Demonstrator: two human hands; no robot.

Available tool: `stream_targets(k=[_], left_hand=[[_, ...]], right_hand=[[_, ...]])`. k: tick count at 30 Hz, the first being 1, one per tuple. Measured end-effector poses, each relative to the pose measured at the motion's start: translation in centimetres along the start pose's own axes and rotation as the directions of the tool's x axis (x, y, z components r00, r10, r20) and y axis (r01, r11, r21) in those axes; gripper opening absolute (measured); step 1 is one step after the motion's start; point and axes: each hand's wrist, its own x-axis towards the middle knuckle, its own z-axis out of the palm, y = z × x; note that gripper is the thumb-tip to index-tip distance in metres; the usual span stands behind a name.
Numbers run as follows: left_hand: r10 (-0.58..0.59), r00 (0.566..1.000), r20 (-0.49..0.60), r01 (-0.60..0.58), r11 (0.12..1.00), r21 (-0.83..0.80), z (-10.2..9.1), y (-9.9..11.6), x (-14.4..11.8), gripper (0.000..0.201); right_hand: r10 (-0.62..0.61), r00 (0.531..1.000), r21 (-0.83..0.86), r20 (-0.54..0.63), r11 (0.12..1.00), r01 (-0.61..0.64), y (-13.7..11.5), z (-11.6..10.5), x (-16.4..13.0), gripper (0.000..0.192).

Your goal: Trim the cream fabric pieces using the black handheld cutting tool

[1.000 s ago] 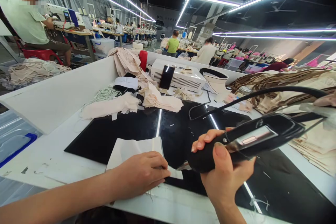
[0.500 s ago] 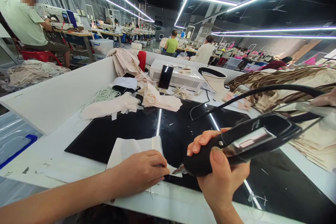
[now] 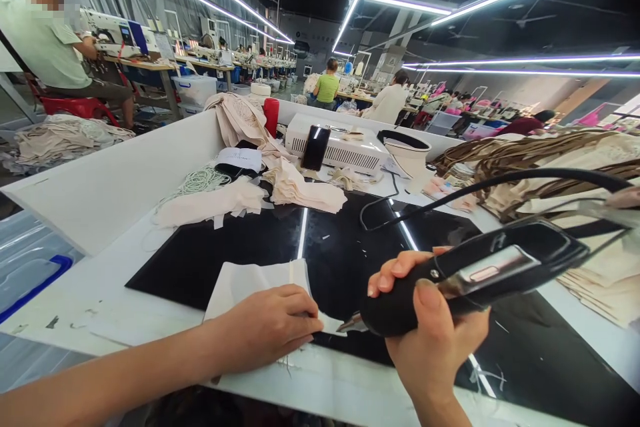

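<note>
My right hand (image 3: 430, 330) is wrapped round a black corded electric trimmer (image 3: 480, 267), its thumb on the near side of the body. The narrow metal tip of the trimmer points left and touches the right corner of a white fabric piece (image 3: 250, 280). That piece lies on a shiny black mat (image 3: 350, 247), near its front edge. My left hand (image 3: 275, 327) rests on the fabric, thumb and fingertips pinching its edge just left of the metal tip. Part of the fabric is hidden under this hand.
Behind the mat lie stacked pale fabric pieces (image 3: 305, 190), a phone (image 3: 315, 147) leaning on a white vented box (image 3: 345, 140), and green cord (image 3: 203, 181). The trimmer's black cable (image 3: 500, 177) arches at right, near piled beige fabric (image 3: 600, 280). Co-workers sit at sewing machines beyond.
My right hand has moved slightly right with the trimmer, and its tip has gone from beside my left fingertips to the fabric's right corner. My left hand stays in place.
</note>
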Motion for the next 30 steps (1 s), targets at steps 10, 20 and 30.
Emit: stream_targets(k=[10, 20, 30], left_hand=[[-0.004, 1.0, -0.011, 0.004, 1.0, -0.002, 0.0, -0.1, -0.1, 0.02], [-0.1, 0.995, -0.001, 0.1, 0.994, 0.043, -3.3, -1.6, -0.4, 0.029], [-0.26, 0.956, 0.138, 0.238, 0.959, 0.157, -3.5, 0.9, -0.2, 0.021]], right_hand=[[-0.002, 0.999, -0.043, 0.04, 0.999, 0.003, 0.2, -0.3, -0.5, 0.031], [-0.02, 0.999, -0.079, 0.046, 0.997, 0.024, 1.4, -1.5, 1.2, 0.031], [-0.025, 0.999, -0.087, 0.026, 0.996, 0.028, 3.1, -0.8, 3.8, 0.028]])
